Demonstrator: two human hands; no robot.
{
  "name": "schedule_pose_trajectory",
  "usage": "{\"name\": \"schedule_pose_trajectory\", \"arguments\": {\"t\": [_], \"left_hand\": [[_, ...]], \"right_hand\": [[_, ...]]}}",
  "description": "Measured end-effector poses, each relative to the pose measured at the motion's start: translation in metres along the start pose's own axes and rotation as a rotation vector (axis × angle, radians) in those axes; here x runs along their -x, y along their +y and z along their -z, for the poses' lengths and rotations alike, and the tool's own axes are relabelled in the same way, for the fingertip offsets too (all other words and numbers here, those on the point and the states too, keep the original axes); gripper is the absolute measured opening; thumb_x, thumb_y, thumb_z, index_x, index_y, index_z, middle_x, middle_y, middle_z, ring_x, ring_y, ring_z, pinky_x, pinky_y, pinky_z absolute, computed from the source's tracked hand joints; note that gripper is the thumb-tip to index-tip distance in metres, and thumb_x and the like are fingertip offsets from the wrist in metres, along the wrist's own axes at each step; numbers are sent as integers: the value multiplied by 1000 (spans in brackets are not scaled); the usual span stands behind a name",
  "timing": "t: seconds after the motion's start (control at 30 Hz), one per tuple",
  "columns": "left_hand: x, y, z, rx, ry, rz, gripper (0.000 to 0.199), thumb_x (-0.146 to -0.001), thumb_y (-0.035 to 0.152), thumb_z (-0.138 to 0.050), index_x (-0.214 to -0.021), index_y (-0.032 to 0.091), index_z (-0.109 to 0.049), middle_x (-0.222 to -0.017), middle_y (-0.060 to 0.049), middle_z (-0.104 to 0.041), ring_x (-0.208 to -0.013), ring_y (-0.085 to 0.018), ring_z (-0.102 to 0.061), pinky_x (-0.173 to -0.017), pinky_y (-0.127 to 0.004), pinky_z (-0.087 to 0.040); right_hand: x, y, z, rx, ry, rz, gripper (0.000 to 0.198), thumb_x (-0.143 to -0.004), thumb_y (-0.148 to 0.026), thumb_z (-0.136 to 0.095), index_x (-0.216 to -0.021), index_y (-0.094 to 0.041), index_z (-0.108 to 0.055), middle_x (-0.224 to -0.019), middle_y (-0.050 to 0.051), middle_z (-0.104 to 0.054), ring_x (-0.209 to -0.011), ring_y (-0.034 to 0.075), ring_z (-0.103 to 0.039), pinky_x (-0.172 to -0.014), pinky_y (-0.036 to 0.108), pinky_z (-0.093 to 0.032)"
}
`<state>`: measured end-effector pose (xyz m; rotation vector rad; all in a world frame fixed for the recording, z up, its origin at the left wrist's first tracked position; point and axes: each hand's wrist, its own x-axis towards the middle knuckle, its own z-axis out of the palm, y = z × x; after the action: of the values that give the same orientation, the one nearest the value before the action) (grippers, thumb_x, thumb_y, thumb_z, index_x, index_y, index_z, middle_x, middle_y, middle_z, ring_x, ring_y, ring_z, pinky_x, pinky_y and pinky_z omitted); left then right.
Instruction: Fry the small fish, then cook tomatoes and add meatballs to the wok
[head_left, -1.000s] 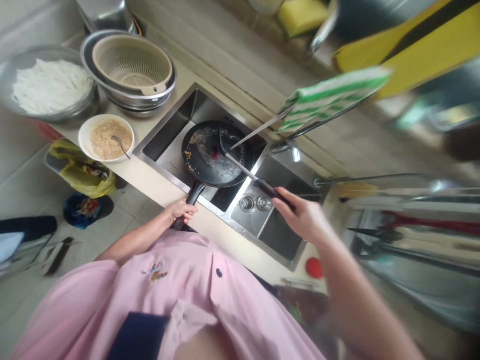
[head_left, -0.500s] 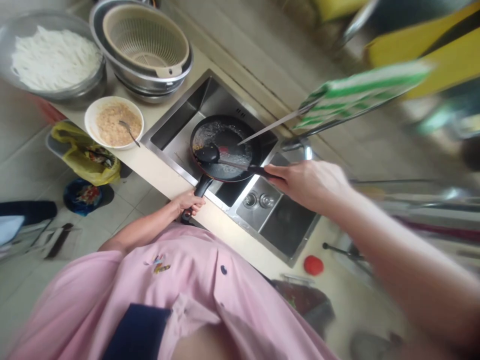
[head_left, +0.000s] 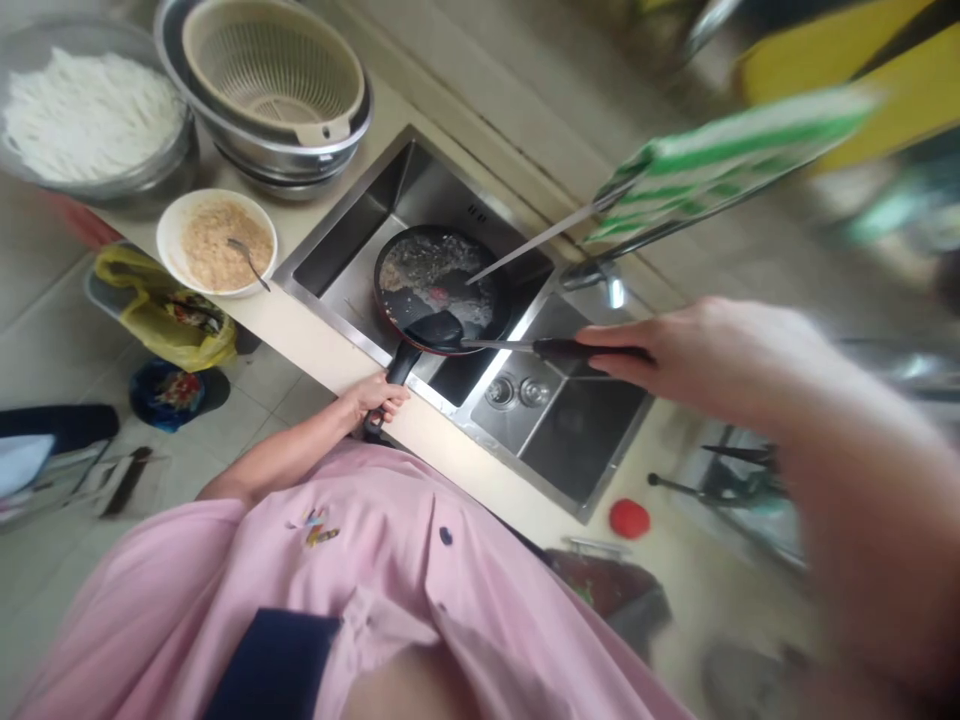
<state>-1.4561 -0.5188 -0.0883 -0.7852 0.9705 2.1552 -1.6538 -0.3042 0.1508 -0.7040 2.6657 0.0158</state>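
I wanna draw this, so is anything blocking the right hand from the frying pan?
Nothing visible blocks the right hand from the frying pan; the spatula it holds spans the gap between them.

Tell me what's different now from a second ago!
The right hand brought the black head of the long metal-shafted utensil from the far half of the round black pan to the rim near its black handle. Nothing was taken or let go. The left hand still grips that handle.
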Motion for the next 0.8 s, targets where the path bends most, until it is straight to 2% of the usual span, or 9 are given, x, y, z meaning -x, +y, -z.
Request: {"name": "schedule_pose_trajectory", "arguments": {"t": [0.1,0.2,0.27,0.4,0.47,0.53,0.6,0.7,0.8], "left_hand": [[1,4,0,-4,9,18,29,-74,10,-71,-70,18,-43,-49,11,-35,-35,0,-28,-35,-12,-24],[3,8,-2,6,12,27,29,-75,10,-70,-69,18,-42,-50,11,-34,-35,0,-27,-36,-11,-25],[3,9,-4,18,12,30,30,-76,10,-69,-68,18,-41,-50,12,-33,-36,1,-26,-37,-11,-25],[1,10,-9,43,14,29,33,-78,10,-69,-67,18,-39,-51,12,-32,-36,1,-25,-38,-11,-26],[0,10,-10,54,17,27,32,-79,9,-68,-67,18,-39,-51,12,-33,-36,1,-25,-38,-11,-26],[-1,10,-12,59,21,31,33,-79,9,-68,-66,18,-38,-50,12,-33,-37,1,-26,-38,-11,-25],[-1,11,-13,57,24,40,36,-79,8,-68,-64,19,-37,-49,11,-32,-37,1,-26,-38,-11,-25],[1,13,-14,48,32,48,39,-78,9,-69,-62,20,-34,-49,12,-30,-37,1,-25,-38,-12,-25],[2,15,-15,35,44,52,42,-78,10,-68,-60,20,-32,-48,12,-28,-37,1,-24,-38,-12,-25]], "right_hand": [[-15,-38,-29,293,-130,61,29,-86,-44,-67,-111,-33,-76,-72,7,-62,-78,26,-63,-75,42,-50],[-45,-73,-57,268,-123,59,29,-93,-32,-59,-117,-26,-74,-87,13,-67,-92,32,-66,-80,45,-50],[-62,-80,-63,273,-139,12,30,-93,-24,-57,-118,-19,-73,-96,18,-68,-97,35,-66,-81,48,-50],[-57,-61,-35,397,-205,-49,27,-94,-17,-55,-112,-14,-76,-100,19,-67,-101,36,-65,-83,50,-51],[-42,-48,-15,408,-222,-43,23,-92,-23,-62,-107,-19,-78,-93,15,-66,-98,37,-65,-84,54,-51],[-30,-41,-7,371,-233,-32,21,-89,-30,-68,-106,-27,-79,-86,13,-65,-95,37,-64,-86,57,-51],[-29,-42,-17,285,-234,-23,26,-89,-32,-68,-113,-30,-77,-89,12,-65,-97,37,-64,-87,58,-50],[-44,-46,-51,139,-207,-51,31,-92,-29,-62,-121,-22,-72,-103,17,-66,-105,39,-62,-90,58,-47],[-54,-29,-81,-34,-156,-133,22,-90,-25,-62,-109,-20,-71,-101,16,-65,-103,34,-61,-90,54,-46]]}}
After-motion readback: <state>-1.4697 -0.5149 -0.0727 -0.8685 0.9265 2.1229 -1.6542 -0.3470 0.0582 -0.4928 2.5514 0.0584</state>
